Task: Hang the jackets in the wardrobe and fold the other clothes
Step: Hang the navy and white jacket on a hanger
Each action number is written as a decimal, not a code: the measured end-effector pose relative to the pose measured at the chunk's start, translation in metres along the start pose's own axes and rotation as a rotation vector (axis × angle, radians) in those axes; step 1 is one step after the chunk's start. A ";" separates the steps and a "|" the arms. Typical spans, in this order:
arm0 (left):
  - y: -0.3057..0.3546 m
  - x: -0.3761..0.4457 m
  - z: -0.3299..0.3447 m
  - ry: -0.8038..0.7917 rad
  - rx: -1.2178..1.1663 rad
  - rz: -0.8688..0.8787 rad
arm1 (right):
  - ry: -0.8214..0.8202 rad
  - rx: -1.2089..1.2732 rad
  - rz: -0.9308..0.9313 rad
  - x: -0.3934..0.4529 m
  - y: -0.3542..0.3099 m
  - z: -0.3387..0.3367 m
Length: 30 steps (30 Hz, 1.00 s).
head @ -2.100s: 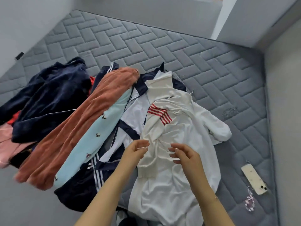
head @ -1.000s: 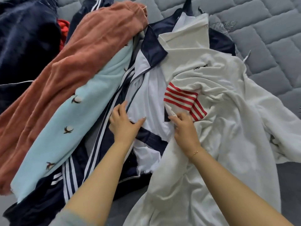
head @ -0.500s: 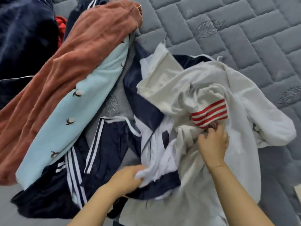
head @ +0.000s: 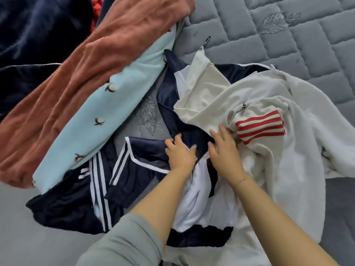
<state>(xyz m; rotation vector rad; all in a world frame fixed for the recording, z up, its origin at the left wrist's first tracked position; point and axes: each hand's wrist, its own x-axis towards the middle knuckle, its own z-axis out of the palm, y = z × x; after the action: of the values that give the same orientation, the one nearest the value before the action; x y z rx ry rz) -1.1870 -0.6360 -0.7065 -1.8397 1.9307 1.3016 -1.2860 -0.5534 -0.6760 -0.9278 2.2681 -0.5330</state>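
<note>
A navy-and-white jacket (head: 199,196) lies crumpled in the middle of the pile, its zip pull pointing to the far side. My left hand (head: 180,155) and my right hand (head: 225,152) sit side by side on the jacket's navy panel (head: 194,134). Each grips that fabric with curled fingers. A white sweater (head: 299,150) lies over the jacket's right side, and its red-striped cuff (head: 260,129) is just right of my right hand. Navy trousers with white stripes (head: 76,206) lie to the left of my left forearm.
Everything lies on a grey quilted mattress (head: 288,41). A light blue garment with small embroidered motifs (head: 99,116) and a rust-orange one (head: 76,73) stretch diagonally on the left. A dark navy velvet garment (head: 28,35) fills the far left corner, with a bit of red cloth (head: 96,1) beside it.
My right hand left the red-striped cuff and moved left onto the jacket's navy panel. My left hand came up from the jacket's lower edge to grip beside it.
</note>
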 end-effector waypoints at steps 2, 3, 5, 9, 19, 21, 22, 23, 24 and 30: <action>-0.010 -0.001 -0.001 0.136 -0.271 -0.019 | -0.013 0.008 0.055 0.010 0.010 -0.007; -0.017 -0.002 -0.005 0.134 -0.358 -0.054 | -0.010 0.027 0.069 0.012 0.013 -0.010; -0.030 -0.007 -0.021 0.112 -0.517 -0.132 | 0.023 0.048 0.081 0.010 0.018 -0.012; -0.050 -0.044 -0.082 -0.102 -0.949 -0.248 | 0.122 0.154 0.168 -0.011 0.008 -0.013; -0.028 -0.189 -0.207 -0.356 -1.134 0.066 | -0.099 0.832 0.188 -0.148 -0.139 -0.024; -0.031 -0.222 -0.231 -0.438 -1.179 0.055 | -0.152 0.999 0.211 -0.173 -0.168 -0.032; -0.035 -0.238 -0.243 -0.471 -1.182 0.070 | -0.147 1.035 0.215 -0.186 -0.181 -0.036; -0.042 -0.255 -0.257 -0.496 -1.177 0.103 | -0.128 1.041 0.210 -0.200 -0.194 -0.041; -0.049 -0.270 -0.272 -0.519 -1.180 0.149 | -0.116 1.040 0.206 -0.214 -0.207 -0.048; -0.114 -0.360 -0.374 -0.285 -1.467 0.227 | -0.137 1.289 0.173 -0.322 -0.276 -0.078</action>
<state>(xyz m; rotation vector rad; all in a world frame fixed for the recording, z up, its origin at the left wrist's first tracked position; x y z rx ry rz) -0.8475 -0.6110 -0.2985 -1.5216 0.9245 3.3227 -1.0272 -0.4936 -0.3361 -0.0857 1.3599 -1.5000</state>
